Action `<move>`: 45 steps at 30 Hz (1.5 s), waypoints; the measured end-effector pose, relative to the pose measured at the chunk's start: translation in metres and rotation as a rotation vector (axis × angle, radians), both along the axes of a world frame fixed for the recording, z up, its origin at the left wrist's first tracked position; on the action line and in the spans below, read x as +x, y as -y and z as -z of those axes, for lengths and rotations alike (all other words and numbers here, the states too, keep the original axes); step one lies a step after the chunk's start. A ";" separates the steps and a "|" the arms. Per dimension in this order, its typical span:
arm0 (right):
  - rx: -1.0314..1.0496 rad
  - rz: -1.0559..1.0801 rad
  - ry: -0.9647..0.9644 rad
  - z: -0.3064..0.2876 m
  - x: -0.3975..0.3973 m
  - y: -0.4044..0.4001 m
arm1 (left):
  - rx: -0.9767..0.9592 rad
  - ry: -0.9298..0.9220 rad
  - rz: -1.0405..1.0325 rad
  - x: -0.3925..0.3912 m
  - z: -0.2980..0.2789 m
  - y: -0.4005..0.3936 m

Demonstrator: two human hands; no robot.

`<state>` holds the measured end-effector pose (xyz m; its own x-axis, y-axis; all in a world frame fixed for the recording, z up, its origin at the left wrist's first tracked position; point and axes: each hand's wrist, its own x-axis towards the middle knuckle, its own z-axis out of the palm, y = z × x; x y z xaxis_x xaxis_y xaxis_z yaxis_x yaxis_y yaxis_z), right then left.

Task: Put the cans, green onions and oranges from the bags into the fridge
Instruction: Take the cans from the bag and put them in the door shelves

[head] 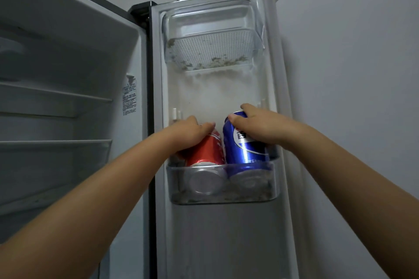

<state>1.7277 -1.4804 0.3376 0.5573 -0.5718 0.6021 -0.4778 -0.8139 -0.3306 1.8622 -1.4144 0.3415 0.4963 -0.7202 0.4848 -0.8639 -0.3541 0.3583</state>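
Both grips closed from above: left hand [190, 130] wraps the red can [205, 150] top, right hand [256, 123] wraps the blue can [243, 142] top, cans touching side by side, bottoms seated in the clear door bin [223, 197] on the open fridge door [226, 244].

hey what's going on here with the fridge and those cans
A person is loading drink cans into the open fridge door. The left hand grips the top of a red can, and the right hand grips a blue can. Both cans stand side by side in the lower clear door bin, red on the left. The upper door bin holds no cans.
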 end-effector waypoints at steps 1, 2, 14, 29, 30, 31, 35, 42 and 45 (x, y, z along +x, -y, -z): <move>-0.070 0.050 -0.027 0.003 0.001 -0.004 | 0.007 0.058 -0.015 -0.003 0.003 -0.002; -0.130 0.087 -0.057 0.006 0.003 -0.007 | 0.007 0.105 -0.018 -0.005 0.006 -0.004; -0.220 -0.075 0.023 0.036 -0.032 -0.026 | 0.054 0.462 -0.239 -0.062 0.041 -0.053; -0.233 -0.882 -0.113 0.166 -0.158 -0.237 | 0.485 0.215 -0.935 -0.284 0.187 -0.314; -0.242 -0.950 -0.104 0.173 -0.171 -0.267 | 0.488 0.194 -0.994 -0.303 0.193 -0.343; -0.243 -1.018 -0.093 0.179 -0.186 -0.298 | 0.495 0.170 -1.052 -0.325 0.201 -0.372; -0.207 -1.271 -0.039 0.205 -0.268 -0.434 | 0.538 0.113 -1.280 -0.429 0.228 -0.504; -0.061 -1.664 -0.117 0.265 -0.468 -0.675 | 0.685 -0.066 -1.569 -0.675 0.286 -0.722; -0.035 -1.806 -0.225 0.293 -0.555 -0.762 | 0.746 -0.157 -1.663 -0.782 0.318 -0.797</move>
<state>1.1727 -0.7189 0.0444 0.4717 0.7676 0.4339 0.8710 -0.3291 -0.3647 1.0803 -0.6172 0.0240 0.8438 0.4919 0.2145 0.5327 -0.8158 -0.2250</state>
